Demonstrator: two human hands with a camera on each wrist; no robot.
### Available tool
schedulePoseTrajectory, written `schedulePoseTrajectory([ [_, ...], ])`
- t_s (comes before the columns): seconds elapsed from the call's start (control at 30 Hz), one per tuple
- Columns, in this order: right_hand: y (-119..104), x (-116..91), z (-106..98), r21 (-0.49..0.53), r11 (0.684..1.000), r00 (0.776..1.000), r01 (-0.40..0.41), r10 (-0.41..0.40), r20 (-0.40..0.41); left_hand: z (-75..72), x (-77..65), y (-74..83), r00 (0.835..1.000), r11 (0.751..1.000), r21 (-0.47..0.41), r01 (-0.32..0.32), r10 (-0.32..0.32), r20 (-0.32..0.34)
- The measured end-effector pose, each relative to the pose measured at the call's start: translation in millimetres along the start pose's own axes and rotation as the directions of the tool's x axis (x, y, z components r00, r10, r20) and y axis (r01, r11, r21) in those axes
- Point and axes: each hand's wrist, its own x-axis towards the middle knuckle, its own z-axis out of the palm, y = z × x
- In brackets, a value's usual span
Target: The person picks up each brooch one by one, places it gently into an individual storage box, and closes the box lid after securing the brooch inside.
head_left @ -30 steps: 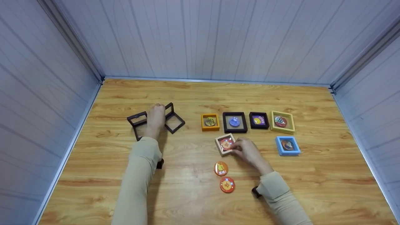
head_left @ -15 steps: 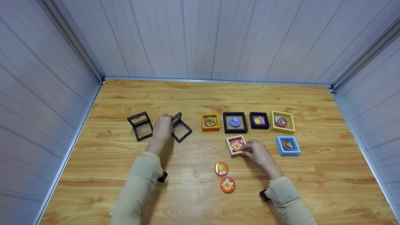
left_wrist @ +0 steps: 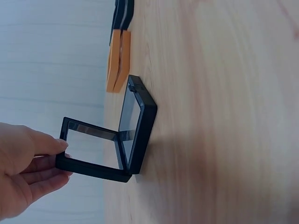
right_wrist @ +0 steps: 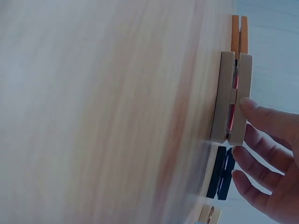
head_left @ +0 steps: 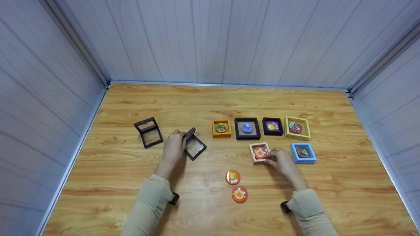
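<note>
My left hand (head_left: pixel 173 147) pinches the raised lid of a black hinged display frame (head_left: pixel 199 153) between thumb and fingers. In the left wrist view this black frame (left_wrist: pixel 145 126) stands unfolded, its lower half on the table and clear film in both halves. My right hand (head_left: pixel 283 162) holds the near right edge of a beige display frame (head_left: pixel 252 155), which has a red badge (head_left: pixel 260 152) inside. From the right wrist, the beige frame (right_wrist: pixel 223 95) shows its two halves folded together with a narrow gap, thumb on the upper half.
Another unfolded black frame (head_left: pixel 161 134) stands at left. An orange badge (head_left: pixel 232 177) and a red badge (head_left: pixel 239 194) lie in front. Behind are orange (head_left: pixel 213 130), black (head_left: pixel 237 129), dark (head_left: pixel 264 126) and yellow (head_left: pixel 307 129) frames with badges; a blue frame (head_left: pixel 297 160) sits right.
My left hand has drawn its black frame toward me and rightward, away from the other black one. My right hand has slid the beige frame to the right, nearer the blue frame.
</note>
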Motion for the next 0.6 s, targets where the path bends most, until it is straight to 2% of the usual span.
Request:
schedulePoseTrajectory([
  [0.23,10,-4,-7,0.006,1.0,1.0,0.002,-0.002,-0.03,3.4,-12.6,7.3,1.0,1.0,-0.027,-0.01,0.01,-0.015],
  [0.6,19,-12,-14,0.009,0.999,0.997,-0.04,0.04,-0.062,4.9,-29.8,20.3,1.0,0.994,-0.113,0.008,-0.008,-0.004],
])
